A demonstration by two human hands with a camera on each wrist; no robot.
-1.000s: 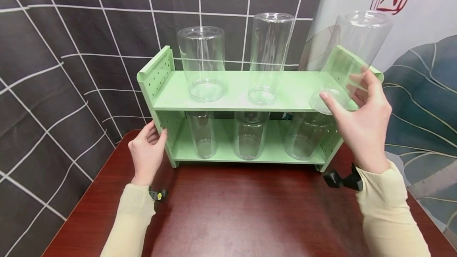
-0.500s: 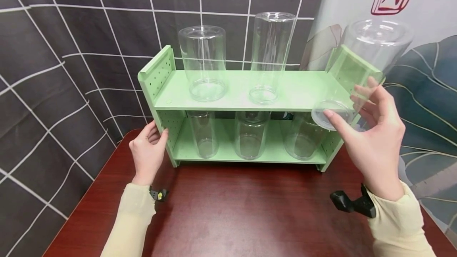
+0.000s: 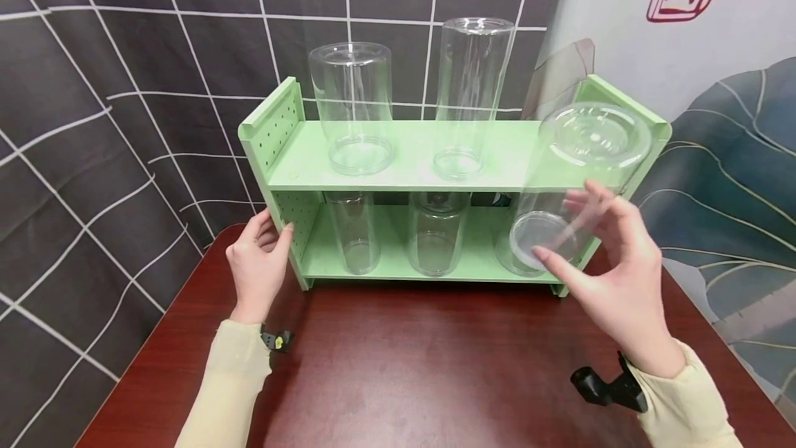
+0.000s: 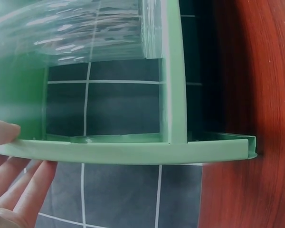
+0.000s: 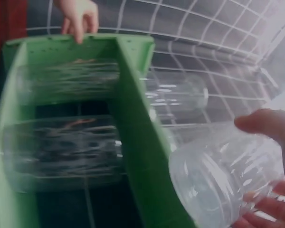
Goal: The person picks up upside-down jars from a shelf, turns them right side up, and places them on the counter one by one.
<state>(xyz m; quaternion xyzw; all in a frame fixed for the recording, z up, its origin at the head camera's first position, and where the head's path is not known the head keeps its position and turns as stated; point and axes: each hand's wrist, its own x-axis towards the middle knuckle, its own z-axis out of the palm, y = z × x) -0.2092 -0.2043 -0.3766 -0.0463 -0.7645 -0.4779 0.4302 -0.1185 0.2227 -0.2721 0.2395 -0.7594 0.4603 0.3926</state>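
Head view: grips a clear cylinder (image 3: 557,173) in the right hand (image 3: 633,283), thumb near the lower end, remaining fingers curled round the opposite side, slightly blurred. Holds it tilted before the right end of a green rack (image 3: 412,157), upper end leaning right; cannot tell whether touching the boards or just clear of them. Pinches the rack's left end panel (image 3: 278,131) with the left hand (image 3: 256,268), thumb on the inner face, fingers round the outer, as shown in the left wrist view. Upright on the upper board: a wide cylinder (image 3: 351,102) and a tall cylinder (image 3: 472,92). On the lower board: three more cylinders (image 3: 435,244), the rightmost partly behind the held one. Main risk, as judged: knocking the lower end against the upper board's front edge, or striking that rightmost lower neighbour, through a low swing or misjudged depth with see-through walls. Could also slip or roll in the grasp, given the lean and a smooth-looking wall, and drop onto the bench (image 3: 410,365). Might jolt the rack after any such bump, with only the left end steadied, and topple the tall cylinder, likeliest to rock on so narrow a base.
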